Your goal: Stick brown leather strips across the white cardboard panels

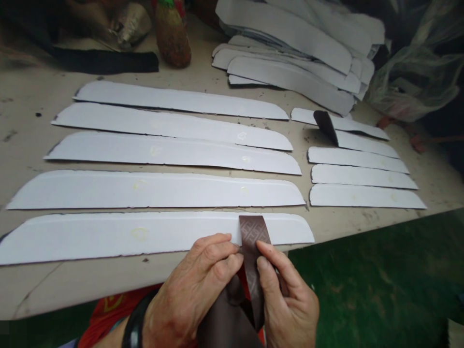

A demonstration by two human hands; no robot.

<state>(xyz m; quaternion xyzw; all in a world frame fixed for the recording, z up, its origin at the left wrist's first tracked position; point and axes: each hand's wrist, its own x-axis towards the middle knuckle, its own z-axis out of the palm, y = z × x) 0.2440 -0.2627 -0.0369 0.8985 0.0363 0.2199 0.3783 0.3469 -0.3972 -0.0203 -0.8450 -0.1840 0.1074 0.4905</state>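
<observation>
My left hand (192,285) and my right hand (284,295) sit at the near table edge, pinching a brown embossed strip (253,241) of leather-like material between them. The strip's upper end lies across a long white paper-backed panel (145,237), the nearest in its row. More of the brown material (228,319) hangs below my hands, partly hidden by them. Four similar long white panels (163,191) lie above it. A short dark brown piece (325,126) rests on the shorter white strips (358,176) at the right.
A stack of white panels (290,53) lies at the far side of the pale, scuffed table (43,111). Behind the rows stand a speckled bottle (173,36) and a black strip (108,61). A plastic bag (413,77) sits far right, and green floor lies beyond the table's right edge.
</observation>
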